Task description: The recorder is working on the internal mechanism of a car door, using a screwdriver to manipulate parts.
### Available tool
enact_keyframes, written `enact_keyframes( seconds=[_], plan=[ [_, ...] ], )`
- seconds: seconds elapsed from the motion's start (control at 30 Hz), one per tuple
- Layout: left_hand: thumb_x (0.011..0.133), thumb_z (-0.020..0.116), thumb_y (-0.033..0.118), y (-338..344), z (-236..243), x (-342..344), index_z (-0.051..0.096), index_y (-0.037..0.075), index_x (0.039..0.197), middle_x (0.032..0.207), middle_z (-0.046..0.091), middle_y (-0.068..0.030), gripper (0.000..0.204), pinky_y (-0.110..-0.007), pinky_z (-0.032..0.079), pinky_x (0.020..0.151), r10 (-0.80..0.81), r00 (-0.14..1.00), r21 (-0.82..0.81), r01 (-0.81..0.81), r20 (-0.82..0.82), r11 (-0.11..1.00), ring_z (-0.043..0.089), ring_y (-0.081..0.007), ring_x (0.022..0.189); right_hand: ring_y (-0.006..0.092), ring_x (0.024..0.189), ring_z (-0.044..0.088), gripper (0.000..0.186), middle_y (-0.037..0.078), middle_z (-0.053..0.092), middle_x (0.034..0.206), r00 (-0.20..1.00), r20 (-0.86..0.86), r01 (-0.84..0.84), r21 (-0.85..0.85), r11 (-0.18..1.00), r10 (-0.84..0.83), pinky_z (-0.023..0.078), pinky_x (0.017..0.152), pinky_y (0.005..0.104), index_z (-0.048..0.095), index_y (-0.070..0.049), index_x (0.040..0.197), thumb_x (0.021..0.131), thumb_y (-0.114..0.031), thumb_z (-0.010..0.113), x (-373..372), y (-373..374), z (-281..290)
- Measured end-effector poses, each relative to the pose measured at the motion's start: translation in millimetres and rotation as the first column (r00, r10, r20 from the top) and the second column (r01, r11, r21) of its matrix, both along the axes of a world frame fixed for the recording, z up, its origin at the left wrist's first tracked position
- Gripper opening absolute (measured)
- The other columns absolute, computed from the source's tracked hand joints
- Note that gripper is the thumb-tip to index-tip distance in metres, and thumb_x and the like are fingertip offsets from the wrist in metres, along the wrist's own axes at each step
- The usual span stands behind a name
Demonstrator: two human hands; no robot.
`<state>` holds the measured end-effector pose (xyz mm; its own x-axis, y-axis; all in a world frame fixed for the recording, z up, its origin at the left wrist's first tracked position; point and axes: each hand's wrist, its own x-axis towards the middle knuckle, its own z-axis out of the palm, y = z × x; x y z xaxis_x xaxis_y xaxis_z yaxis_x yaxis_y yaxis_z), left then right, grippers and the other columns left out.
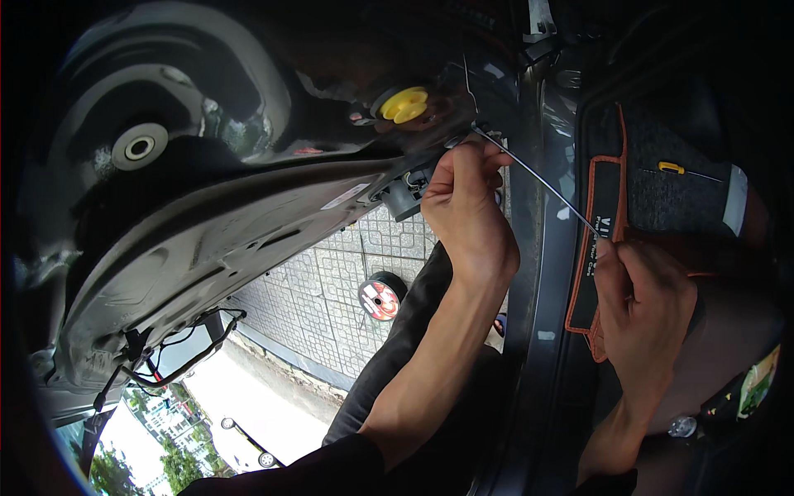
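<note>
My left hand (pixel 471 207) is closed in a pinch beside dark car bodywork, and whatever its fingertips hold is hidden. My right hand (pixel 645 298) grips a long, thin metal rod (pixel 538 178), its grip end covered by my fingers. The rod slants up and left, its far tip at my left fingertips. A thin bent wire (pixel 469 83) stands out from the dark panel just above that tip. Left of the wire, a yellow round plug (pixel 404 105) sits in the panel. Below my left hand is a grey box-shaped part (pixel 403 198) with wires.
A spool (pixel 382 296) with a red and white label stands on patterned paving (pixel 322 281). To the right, a small yellow-handled screwdriver (pixel 671 168) lies on a dark surface beside an orange-edged dark mat (pixel 606 198). A car sill (pixel 538 298) runs between my arms.
</note>
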<state>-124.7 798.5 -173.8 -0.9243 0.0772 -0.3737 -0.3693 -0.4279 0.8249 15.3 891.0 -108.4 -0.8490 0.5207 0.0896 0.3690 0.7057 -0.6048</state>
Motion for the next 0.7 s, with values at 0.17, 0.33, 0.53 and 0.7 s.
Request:
enact_keyframes(
  seconds=[0.17,0.33,0.53,0.7],
  plan=[
    [0.093,0.063,0.015,-5,-3,0,0.070,0.003,0.082,0.082,0.072,-0.0055,0.018,-0.023,0.039,0.069,-0.014,1.000,-0.024,0.014,0.003,1.000,0.061,-0.0079,0.075,0.0199,0.046,0.048,0.024,0.008,0.052,0.060,0.994,-0.094,0.033,-0.162,0.986,-0.049,0.033,0.046,0.0357,0.058,0.000,0.072,0.092,-0.007,0.068,6,-25,-47],
    [0.095,0.064,0.018,-2,0,-1,0.071,0.003,0.084,0.085,0.073,-0.0062,0.020,-0.023,0.039,0.070,0.004,0.999,0.009,-0.004,0.037,1.000,0.064,-0.0089,0.077,0.0163,0.048,0.049,0.015,0.008,0.053,0.061,0.968,-0.212,0.074,-0.268,0.961,-0.133,0.035,0.046,0.0326,0.064,0.002,0.081,0.094,-0.006,0.066,3,-44,-82],
    [0.099,0.063,0.037,-9,-1,0,0.063,0.007,0.107,0.103,0.069,-0.0044,0.031,-0.031,0.045,0.090,-0.098,0.994,-0.011,0.099,0.052,0.995,0.066,-0.0155,0.098,0.0125,0.049,0.044,0.013,0.005,0.051,0.061,0.917,-0.316,0.112,-0.385,0.916,-0.245,0.032,0.046,0.0308,0.067,0.001,0.085,0.095,-0.006,0.066,-12,-74,-129],
    [0.099,0.063,0.039,-5,-1,2,0.062,0.007,0.111,0.105,0.068,-0.0031,0.034,-0.030,0.043,0.092,-0.103,0.993,-0.021,0.104,0.064,0.994,0.065,-0.0144,0.101,0.0110,0.049,0.043,0.013,0.004,0.051,0.060,0.831,-0.429,0.148,-0.443,0.884,-0.354,0.032,0.046,0.0294,0.069,0.000,0.086,0.096,-0.008,0.067,-29,-96,-167]
  ],
)
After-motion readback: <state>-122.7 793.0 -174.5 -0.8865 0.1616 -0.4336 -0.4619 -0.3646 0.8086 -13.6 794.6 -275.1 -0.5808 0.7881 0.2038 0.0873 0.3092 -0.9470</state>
